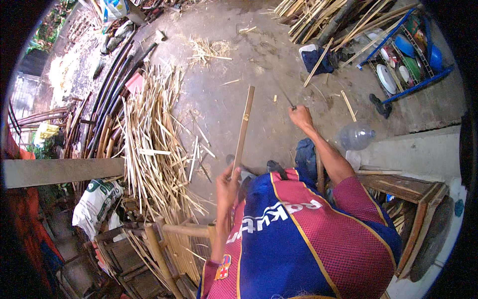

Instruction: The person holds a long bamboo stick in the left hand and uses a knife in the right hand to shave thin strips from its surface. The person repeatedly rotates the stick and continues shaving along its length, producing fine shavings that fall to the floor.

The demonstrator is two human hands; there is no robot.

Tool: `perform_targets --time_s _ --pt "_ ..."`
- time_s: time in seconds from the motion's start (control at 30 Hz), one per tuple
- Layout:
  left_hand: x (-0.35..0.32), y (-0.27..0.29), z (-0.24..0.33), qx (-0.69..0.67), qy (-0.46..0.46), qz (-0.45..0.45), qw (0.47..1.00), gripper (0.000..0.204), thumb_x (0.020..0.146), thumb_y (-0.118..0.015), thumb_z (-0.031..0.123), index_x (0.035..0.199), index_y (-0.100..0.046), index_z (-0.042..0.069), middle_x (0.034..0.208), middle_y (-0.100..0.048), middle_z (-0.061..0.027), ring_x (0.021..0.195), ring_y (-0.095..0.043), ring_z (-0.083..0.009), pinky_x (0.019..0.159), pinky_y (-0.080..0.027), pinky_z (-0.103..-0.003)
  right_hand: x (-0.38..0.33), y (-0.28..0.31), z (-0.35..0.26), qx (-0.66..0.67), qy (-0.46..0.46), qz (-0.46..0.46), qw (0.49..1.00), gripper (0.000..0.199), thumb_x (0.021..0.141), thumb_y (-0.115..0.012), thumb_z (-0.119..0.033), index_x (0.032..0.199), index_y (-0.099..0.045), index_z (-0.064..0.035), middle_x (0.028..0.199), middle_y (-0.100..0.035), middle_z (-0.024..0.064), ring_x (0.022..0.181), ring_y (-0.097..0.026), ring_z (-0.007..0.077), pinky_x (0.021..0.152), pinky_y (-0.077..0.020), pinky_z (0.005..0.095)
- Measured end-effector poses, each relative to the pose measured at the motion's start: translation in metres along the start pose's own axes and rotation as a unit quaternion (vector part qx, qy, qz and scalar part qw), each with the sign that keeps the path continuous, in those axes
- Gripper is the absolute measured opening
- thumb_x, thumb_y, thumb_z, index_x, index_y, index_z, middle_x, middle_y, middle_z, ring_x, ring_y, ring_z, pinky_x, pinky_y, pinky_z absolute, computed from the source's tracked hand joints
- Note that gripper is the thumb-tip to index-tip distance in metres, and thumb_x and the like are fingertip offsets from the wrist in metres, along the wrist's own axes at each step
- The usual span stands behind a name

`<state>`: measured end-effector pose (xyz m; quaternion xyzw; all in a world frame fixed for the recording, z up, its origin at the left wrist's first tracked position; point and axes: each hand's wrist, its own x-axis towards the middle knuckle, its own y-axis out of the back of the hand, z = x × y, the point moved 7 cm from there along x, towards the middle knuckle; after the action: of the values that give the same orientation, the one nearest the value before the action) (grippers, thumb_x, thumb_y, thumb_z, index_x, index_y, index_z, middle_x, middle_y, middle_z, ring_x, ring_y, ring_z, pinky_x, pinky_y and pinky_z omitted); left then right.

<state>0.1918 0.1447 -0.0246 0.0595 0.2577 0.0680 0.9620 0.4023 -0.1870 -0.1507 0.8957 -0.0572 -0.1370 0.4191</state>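
My left hand (228, 186) is closed round the lower end of a flat brown bamboo strip (243, 129). The strip points up and away from me, with a pale knot mark partway along it. Ahead and to the right, my right hand (301, 118) grips the handle of a knife (286, 93), whose thin dark blade slants away to the upper left. Blade and bamboo strip are apart. To the left of my left hand, a large heap of split bamboo strips (149, 144) covers the ground.
Dark poles (112, 94) lie beyond the heap. A blue-framed dish rack (413, 55) with plates stands at far right, near a clear plastic bottle (356, 136). Close right is a wooden bench (403, 188); at left, a white sack (97, 204). Shavings (206, 51) litter the concrete floor.
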Motion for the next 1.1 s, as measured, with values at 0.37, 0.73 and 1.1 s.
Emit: perform_targets --time_s 0.37,0.73,1.1 --pt "0.039 -0.011 -0.017 0.023 -0.072 0.018 0.997 0.036 0.096 -0.062 0.014 0.13 -0.062 0.003 0.074 -0.055 0.0039 0.063 -0.045 -0.005 0.055 -0.037 -0.022 -0.104 -0.015 -0.084 -0.117 0.207 -0.148 0.96 0.028 0.077 -0.063 -0.019 0.103 -0.073 -0.0121 0.08 -0.068 0.0244 0.076 -0.067 0.0441 0.07 -0.0532 0.0547" --pt "0.025 0.0 -0.023 0.034 -0.052 0.022 0.998 0.034 0.096 -0.063 0.015 0.129 -0.064 0.007 0.068 -0.047 0.0087 0.058 -0.04 -0.0035 0.051 -0.032 -0.021 -0.052 -0.002 -0.056 -0.118 0.082 -0.11 0.983 0.025 0.078 -0.067 -0.021 0.099 -0.073 -0.01 0.081 -0.069 0.0236 0.081 -0.068 0.0432 0.073 -0.0539 0.053" --pt "0.014 0.001 -0.018 0.016 -0.07 0.006 0.997 0.035 0.098 -0.061 0.019 0.131 -0.063 0.007 0.074 -0.053 0.0051 0.06 -0.042 -0.0026 0.051 -0.032 -0.02 -0.027 0.002 -0.026 -0.057 0.009 -0.049 0.997 0.038 0.087 -0.062 -0.036 0.09 -0.071 0.0009 0.085 -0.07 0.0239 0.084 -0.068 0.0432 0.076 -0.0537 0.0483"
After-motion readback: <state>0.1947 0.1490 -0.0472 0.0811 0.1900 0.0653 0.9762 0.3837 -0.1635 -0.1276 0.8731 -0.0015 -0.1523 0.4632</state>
